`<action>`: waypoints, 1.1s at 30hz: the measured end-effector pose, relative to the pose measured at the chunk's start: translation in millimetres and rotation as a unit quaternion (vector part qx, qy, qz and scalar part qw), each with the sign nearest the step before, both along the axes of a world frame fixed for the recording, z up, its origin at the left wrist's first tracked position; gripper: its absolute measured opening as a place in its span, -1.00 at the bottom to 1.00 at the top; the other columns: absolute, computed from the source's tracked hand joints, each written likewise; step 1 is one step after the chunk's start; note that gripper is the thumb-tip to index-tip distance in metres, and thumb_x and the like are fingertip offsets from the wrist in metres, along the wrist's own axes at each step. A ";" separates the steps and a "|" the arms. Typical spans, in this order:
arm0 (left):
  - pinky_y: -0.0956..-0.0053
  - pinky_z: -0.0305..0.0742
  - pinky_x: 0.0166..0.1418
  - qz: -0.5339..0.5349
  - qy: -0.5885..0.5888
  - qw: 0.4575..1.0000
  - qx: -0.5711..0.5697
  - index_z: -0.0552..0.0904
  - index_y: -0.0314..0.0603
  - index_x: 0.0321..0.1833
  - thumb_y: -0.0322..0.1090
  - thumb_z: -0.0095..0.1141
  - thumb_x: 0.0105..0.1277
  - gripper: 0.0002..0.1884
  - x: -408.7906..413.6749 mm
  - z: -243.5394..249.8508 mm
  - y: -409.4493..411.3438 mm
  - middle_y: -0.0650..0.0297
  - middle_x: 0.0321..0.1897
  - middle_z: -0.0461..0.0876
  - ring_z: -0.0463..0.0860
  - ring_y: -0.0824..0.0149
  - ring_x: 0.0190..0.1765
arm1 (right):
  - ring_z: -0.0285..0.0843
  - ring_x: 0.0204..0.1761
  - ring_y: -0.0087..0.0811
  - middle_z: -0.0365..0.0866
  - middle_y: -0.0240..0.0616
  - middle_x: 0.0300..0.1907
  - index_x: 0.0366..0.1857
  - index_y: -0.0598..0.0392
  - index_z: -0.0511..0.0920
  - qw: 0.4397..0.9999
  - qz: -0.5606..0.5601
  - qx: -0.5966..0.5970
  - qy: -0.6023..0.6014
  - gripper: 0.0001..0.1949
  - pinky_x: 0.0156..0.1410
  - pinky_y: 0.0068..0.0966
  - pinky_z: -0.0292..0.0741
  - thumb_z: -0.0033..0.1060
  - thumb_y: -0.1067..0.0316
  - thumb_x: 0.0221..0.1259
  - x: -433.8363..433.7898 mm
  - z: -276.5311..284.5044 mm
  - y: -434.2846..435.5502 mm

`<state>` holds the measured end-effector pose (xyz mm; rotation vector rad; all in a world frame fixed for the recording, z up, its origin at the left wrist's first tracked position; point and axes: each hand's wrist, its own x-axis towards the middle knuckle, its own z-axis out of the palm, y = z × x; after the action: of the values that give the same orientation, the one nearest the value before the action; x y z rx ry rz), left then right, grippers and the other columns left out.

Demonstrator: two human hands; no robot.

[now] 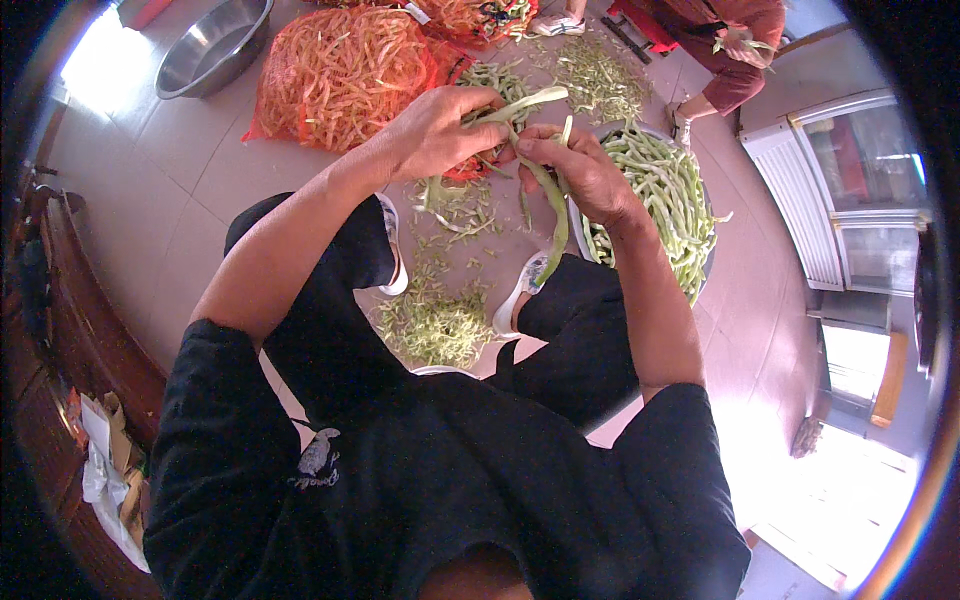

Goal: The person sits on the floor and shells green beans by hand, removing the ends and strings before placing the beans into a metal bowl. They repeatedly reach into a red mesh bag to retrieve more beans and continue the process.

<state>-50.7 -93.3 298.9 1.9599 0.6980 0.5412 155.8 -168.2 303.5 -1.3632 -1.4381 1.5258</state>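
Note:
My left hand (pixel 454 133) is closed around a few pale green bean pods, one sticking out past the fingertips. My right hand (pixel 574 165) pinches a long green bean (pixel 556 214) that hangs down from its fingers. The fingertips of both hands nearly meet above the floor; which ends each one grips is partly hidden. Under my right forearm stands a basin (pixel 576 229) heaped with green beans (pixel 660 195). Between my shoes lies a pile of green bean trimmings (pixel 439 322), with looser scraps (pixel 457 210) scattered beyond it.
A red mesh sack (pixel 345 79) full of beans lies ahead, with another mesh sack (pixel 480 16) behind it. An empty metal basin (pixel 214 49) is at far left. Another person's hand (pixel 681 124) reaches beside the bean basin. A glass-fronted cabinet (pixel 862 165) stands right; dark wooden furniture (pixel 97 277) left.

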 end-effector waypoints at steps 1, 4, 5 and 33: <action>0.58 0.39 -0.32 -0.003 0.008 1.000 -0.010 0.58 -0.32 -0.07 -0.28 0.05 0.27 -0.72 -0.6 -0.4 1.7 0.34 -0.46 0.57 0.49 0.55 -0.37 | 0.45 -0.42 -0.56 0.58 -0.45 -0.44 -0.23 0.08 0.58 0.996 -0.023 0.056 -0.063 -0.78 -0.32 -0.51 0.39 0.25 0.20 0.15 -6.3 3.3 -2.3; 0.56 0.40 -0.32 0.042 0.016 0.997 -0.058 0.59 -0.32 -0.07 -0.21 0.00 0.29 -0.69 -0.6 -11.3 7.8 0.34 -0.44 0.58 0.49 0.53 -0.39 | 0.55 -0.36 -0.33 0.59 -0.33 -0.40 -0.23 0.11 0.54 0.939 -0.051 0.249 -0.231 -0.74 -0.26 -0.37 0.47 0.33 0.28 0.03 -24.8 3.3 -7.6; 0.57 0.38 -0.34 0.030 0.011 0.998 -0.058 0.60 -0.32 -0.10 -0.19 -0.01 0.29 -0.68 -0.7 -12.7 8.9 0.36 -0.47 0.56 0.48 0.54 -0.42 | 0.57 -0.33 -0.25 0.59 -0.28 -0.37 -0.22 0.12 0.52 0.904 -0.034 0.328 -0.273 -0.72 -0.24 -0.32 0.49 0.35 0.30 -0.02 -25.0 -3.8 -7.4; 0.56 0.35 -0.35 0.122 0.010 0.990 -0.070 0.58 -0.25 -0.16 -0.08 0.10 0.30 -0.68 10.3 -54.8 18.7 0.42 -0.52 0.46 0.42 0.57 -0.41 | 0.43 -0.45 -0.56 0.43 -0.45 -0.55 -0.13 0.22 0.51 0.869 -0.258 0.126 0.404 -0.75 -0.41 -0.60 0.43 0.14 0.25 0.26 76.7 39.3 0.4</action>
<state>-40.4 -74.6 244.1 1.7623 0.9705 0.6020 232.5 -167.8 342.9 -0.7027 -0.6364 1.2479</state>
